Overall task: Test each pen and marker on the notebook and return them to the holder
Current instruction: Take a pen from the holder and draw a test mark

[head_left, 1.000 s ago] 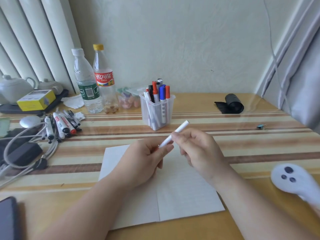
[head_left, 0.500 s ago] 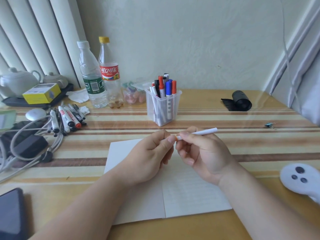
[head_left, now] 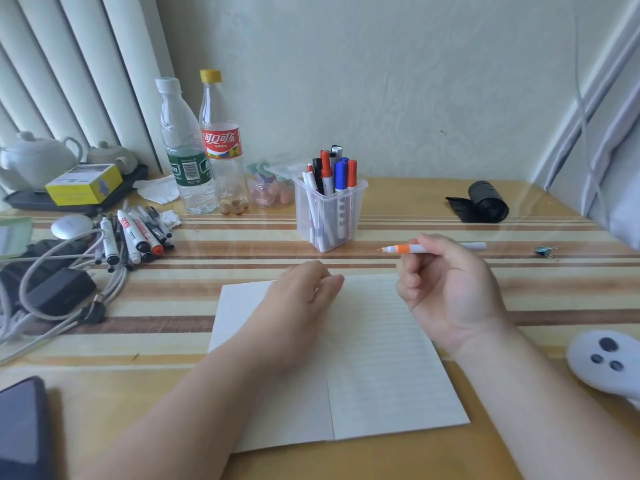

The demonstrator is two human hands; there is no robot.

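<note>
My right hand (head_left: 448,292) pinches a white pen (head_left: 420,249) with an orange grip. The pen lies level above the table, its bare tip pointing left toward the clear plastic holder (head_left: 346,220). Several red, blue and black markers stand in the holder. My left hand (head_left: 301,296) rests on the open lined notebook (head_left: 381,375) with its fingers curled under. The pen's cap is hidden inside that hand.
Several loose markers (head_left: 138,237) lie at the left beside cables and a charger (head_left: 59,292). Two bottles (head_left: 204,157) stand behind them. A black roll (head_left: 485,202) and a binder clip (head_left: 545,251) sit at the right, a white controller (head_left: 609,362) near my right forearm, and a phone (head_left: 20,427) at the bottom left.
The hands have pulled apart. My left hand drew the cap off and dropped onto the notebook; my right hand moved right with the pen, whose orange grip and tip now show.
</note>
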